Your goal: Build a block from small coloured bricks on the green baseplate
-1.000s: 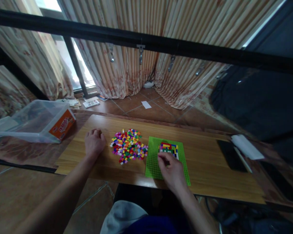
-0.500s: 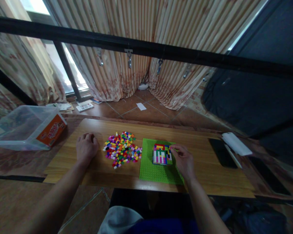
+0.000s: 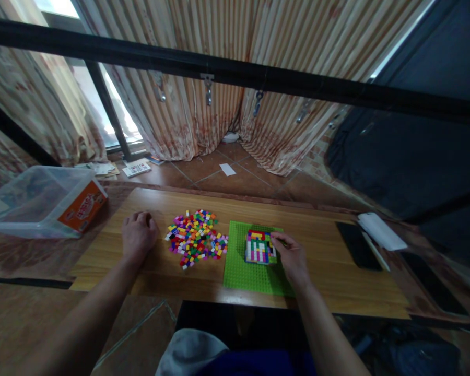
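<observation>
A multicoloured block of stacked toy bricks (image 3: 257, 247) stands on a green studded baseplate (image 3: 237, 274). My right hand (image 3: 292, 256) is at the block's upper right edge, thumb and fingers pinched together at the bricks. Whatever small piece may be between those fingertips is too small to make out. To the left of the baseplate, a pile of loose toy bricks (image 3: 196, 237) in many colours is spread on the wooden table (image 3: 160, 279). Left of the pile, my left hand (image 3: 139, 236) rests on the tabletop with its fingers curled in, nothing visible in it.
A clear plastic bin (image 3: 43, 198) with an orange label stands beyond the table's left end. Toward the right end lie a dark flat slab (image 3: 358, 245) and a white object (image 3: 382, 231). A black metal rail (image 3: 235, 70) crosses in front of striped curtains (image 3: 203, 31).
My right hand has shifted very slightly left at the block's edge, its fingers still pinched. The left hand stays in place. The camera view has tilted a little.
</observation>
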Available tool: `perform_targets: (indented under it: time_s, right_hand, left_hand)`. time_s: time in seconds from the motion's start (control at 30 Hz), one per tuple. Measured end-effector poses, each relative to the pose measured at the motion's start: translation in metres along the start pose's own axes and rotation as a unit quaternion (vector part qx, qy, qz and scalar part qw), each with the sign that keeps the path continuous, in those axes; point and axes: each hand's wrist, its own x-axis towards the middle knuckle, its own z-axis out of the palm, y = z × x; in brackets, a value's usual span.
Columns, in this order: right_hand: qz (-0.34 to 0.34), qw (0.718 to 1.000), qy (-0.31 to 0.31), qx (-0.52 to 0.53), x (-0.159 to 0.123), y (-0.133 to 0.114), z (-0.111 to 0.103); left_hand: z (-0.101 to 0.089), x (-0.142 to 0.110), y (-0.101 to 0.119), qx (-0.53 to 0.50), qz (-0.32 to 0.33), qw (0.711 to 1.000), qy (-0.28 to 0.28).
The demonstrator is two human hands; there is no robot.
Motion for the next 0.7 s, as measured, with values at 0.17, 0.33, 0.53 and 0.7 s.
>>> perform_targets:
  time_s: [0.17, 0.33, 0.53, 0.7]
  right_hand:
    - [0.041, 0.998, 0.015, 0.041, 0.0, -0.002, 0.004]
    - [0.07, 0.994, 0.015, 0.085, 0.0, -0.008, 0.009]
    - [0.086, 0.989, 0.034, 0.117, 0.002, -0.008, 0.013]
    - [0.07, 0.989, 0.026, 0.126, 0.005, -0.003, 0.013]
  left_hand:
    - [0.001, 0.0, -0.001, -0.012, 0.003, 1.0, 0.005]
    - [0.002, 0.0, -0.002, -0.008, 0.004, 1.0, 0.006]
    - [0.001, 0.0, -0.001, -0.002, 0.005, 1.0, 0.0]
    - [0.001, 0.0, -0.001, -0.014, -0.001, 1.0, 0.001]
